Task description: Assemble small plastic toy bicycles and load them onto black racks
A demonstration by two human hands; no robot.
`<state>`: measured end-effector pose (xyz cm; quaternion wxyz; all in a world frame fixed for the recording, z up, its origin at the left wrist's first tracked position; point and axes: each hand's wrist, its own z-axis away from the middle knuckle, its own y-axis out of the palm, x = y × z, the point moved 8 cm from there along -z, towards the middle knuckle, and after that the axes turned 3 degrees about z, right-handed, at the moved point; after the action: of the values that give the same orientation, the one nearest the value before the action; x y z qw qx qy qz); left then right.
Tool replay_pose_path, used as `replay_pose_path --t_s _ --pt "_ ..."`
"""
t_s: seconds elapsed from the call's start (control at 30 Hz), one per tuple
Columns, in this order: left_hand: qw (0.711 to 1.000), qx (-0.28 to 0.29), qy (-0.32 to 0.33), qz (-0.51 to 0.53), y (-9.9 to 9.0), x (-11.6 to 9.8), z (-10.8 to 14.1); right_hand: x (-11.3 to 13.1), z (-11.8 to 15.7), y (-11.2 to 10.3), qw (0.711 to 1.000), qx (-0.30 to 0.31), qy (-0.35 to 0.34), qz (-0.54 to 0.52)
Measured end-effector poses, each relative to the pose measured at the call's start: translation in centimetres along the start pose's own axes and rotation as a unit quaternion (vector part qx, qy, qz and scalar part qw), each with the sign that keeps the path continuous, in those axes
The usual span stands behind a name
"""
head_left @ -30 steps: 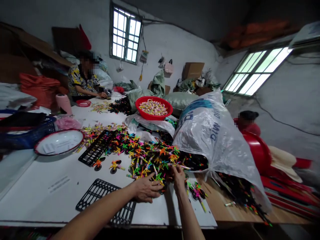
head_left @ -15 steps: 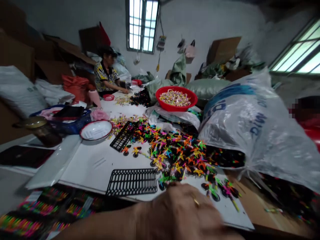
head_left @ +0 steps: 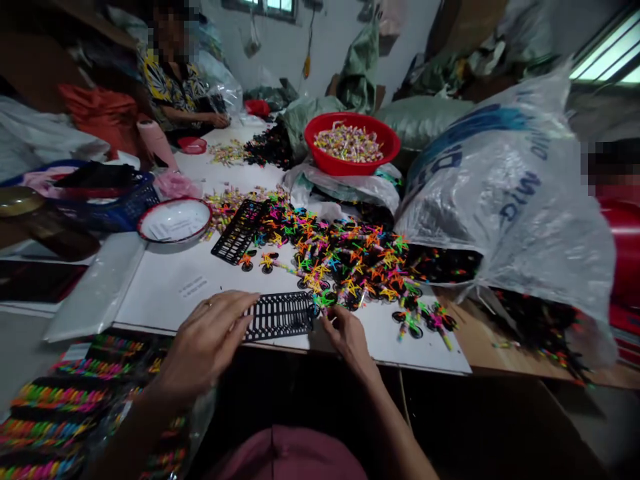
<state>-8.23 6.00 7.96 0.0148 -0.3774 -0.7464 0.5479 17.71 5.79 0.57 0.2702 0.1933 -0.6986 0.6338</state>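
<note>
A black slotted plastic rack (head_left: 280, 315) lies flat near the table's front edge. My left hand (head_left: 207, 340), with a ring on one finger, closes over the rack's left end. At the right end, my right hand (head_left: 347, 333) pinches a small green plastic toy piece (head_left: 324, 300) with black round parts; its fingers partly hide it. Just beyond spreads a heap of similar bright toy pieces with black discs (head_left: 350, 257). A second black rack (head_left: 239, 232) leans at the heap's left side.
A red basin (head_left: 353, 163) of small pieces stands behind the heap. Large plastic sacks (head_left: 500, 173) bulge on the right. Left are an enamel bowl (head_left: 175, 230), a blue basket (head_left: 120, 207) and a jar (head_left: 45, 227). Another person (head_left: 175, 87) sits at the far left.
My left hand has moved from in front of the heap leftward onto the rack. My right hand has come into view at the rack's right end. The view has tilted down.
</note>
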Motion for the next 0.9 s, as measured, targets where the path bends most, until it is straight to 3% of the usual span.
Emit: replay_pose_path --t_s 0.13,0.23,0.33,0.5,0.63,0.7,0.77,0.9 --pt "0.987 0.064 -0.069 -0.133 5.5 5.2 3.2 5.5 -2.4 4.8 0.984 0.037 -0.044 -0.169" --pt "0.979 0.068 -0.091 -0.171 8.6 5.5 5.9 8.9 -3.4 9.6 0.956 0.087 -0.053 -0.274" --pt "0.980 0.047 -0.097 -0.170 9.3 4.0 6.7 11.0 -3.4 12.5 0.945 0.131 -0.073 -0.289" --pt "0.984 0.041 -0.108 -0.137 8.7 3.6 6.8 12.8 -3.4 13.9 0.942 0.139 -0.116 -0.281" --pt "0.989 0.057 -0.077 -0.115 8.9 4.2 7.2 12.7 -3.7 15.3 0.951 0.125 -0.122 -0.256" --pt "0.989 0.074 -0.042 -0.121 8.6 4.3 7.3 12.0 -3.8 14.8 0.950 0.121 -0.091 -0.272" --pt "0.991 0.078 0.003 -0.109 7.0 4.1 7.1 11.2 -3.7 12.7 0.949 0.117 -0.049 -0.289" --pt "0.989 0.102 0.066 0.079 2.0 3.9 4.5 10.7 -3.4 3.8 0.948 0.055 0.001 -0.312"
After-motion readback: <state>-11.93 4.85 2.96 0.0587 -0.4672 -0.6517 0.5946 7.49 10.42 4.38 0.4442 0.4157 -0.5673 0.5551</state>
